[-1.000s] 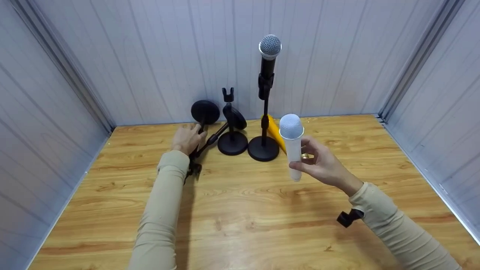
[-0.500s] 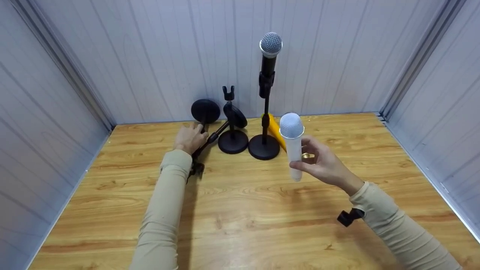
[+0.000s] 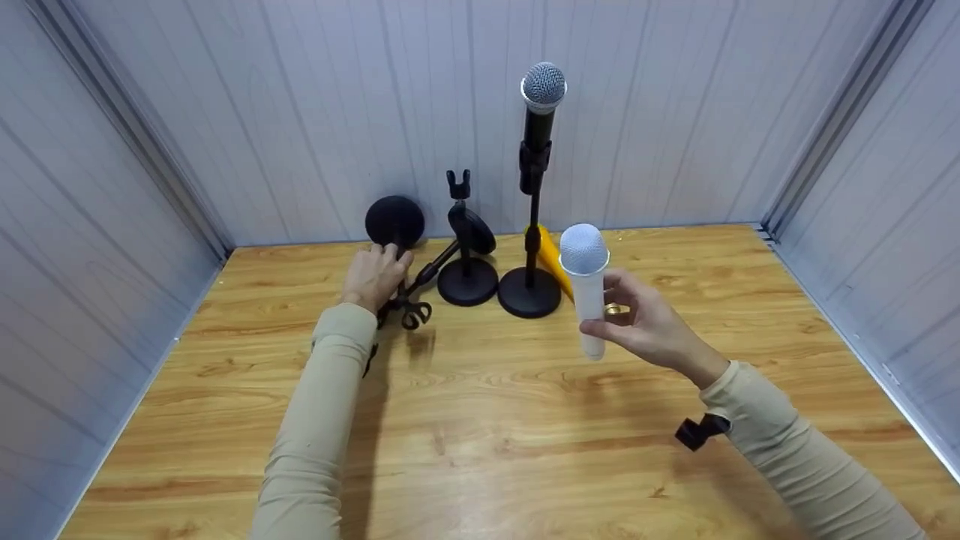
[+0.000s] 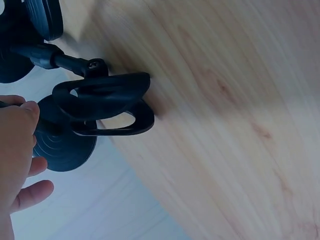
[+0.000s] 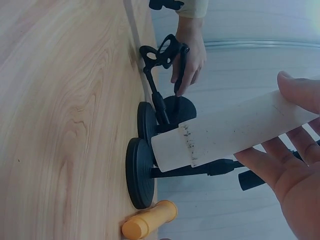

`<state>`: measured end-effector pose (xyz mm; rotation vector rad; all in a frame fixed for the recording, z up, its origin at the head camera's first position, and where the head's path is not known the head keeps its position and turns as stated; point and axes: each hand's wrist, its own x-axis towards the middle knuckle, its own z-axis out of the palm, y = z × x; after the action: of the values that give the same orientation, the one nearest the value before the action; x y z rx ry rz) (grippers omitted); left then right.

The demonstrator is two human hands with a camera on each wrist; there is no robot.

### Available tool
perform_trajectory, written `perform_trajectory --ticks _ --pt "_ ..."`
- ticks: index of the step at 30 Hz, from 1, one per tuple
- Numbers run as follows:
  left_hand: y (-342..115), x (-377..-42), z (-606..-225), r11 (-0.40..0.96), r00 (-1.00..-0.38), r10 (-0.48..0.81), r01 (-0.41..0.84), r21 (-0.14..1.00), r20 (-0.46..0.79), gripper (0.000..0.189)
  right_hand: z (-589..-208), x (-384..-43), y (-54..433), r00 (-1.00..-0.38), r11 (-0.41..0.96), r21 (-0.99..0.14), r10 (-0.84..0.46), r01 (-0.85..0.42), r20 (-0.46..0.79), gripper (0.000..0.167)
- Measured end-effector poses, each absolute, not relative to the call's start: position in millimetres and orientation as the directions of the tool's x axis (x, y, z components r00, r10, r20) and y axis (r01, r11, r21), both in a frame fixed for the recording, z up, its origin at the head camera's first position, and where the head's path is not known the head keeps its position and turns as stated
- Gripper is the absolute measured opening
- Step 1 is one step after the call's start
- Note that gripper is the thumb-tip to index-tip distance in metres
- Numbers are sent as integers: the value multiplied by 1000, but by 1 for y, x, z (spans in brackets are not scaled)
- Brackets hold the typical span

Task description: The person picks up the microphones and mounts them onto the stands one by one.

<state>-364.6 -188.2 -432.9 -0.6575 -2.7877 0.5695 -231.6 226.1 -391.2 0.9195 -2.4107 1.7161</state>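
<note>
My left hand point(image 3: 375, 276) grips the pole of a black microphone stand, whose round base point(image 3: 394, 221) tips up toward the back wall. Its clip overlaps that of a second stand in the left wrist view, where two black clip loops point(image 4: 102, 97) show. That second stand lies tilted, its base point(image 3: 480, 231) leaning on an upright stand point(image 3: 466, 281) with a bare clip. My right hand point(image 3: 649, 319) holds a white microphone point(image 3: 585, 289) upright above the table, thumb in front and fingers behind. In the right wrist view, the microphone's lower end point(image 5: 170, 150) points toward the stands.
Right of the bare upright stand, another stand point(image 3: 529, 292) carries a black microphone with a silver grille point(image 3: 544, 86). Behind it a yellow cylindrical handle point(image 3: 551, 259) lies on the wooden table point(image 3: 480, 420). Panel walls point(image 3: 315, 112) enclose the back and sides.
My left hand has shifted slightly left, and the held stand's base has gone left with it. A clip has swung into view right of the hand. The right hand and white microphone stay nearly still.
</note>
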Motion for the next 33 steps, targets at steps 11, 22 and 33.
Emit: perform_trajectory --ticks 11,22,33 --pt "-214 -328 -430 877 -799 469 372 -304 375 28 -395 -229 226 -826 215 -854 -443 -474 347 55" --pt "-225 -261 -405 871 -684 455 475 -125 571 23 -394 -228 220 -804 178 -854 -472 -489 362 55" --pt "-228 -188 -386 847 -625 436 529 -60 648 29 -393 -226 214 -768 160 -831 -504 -533 395 51"
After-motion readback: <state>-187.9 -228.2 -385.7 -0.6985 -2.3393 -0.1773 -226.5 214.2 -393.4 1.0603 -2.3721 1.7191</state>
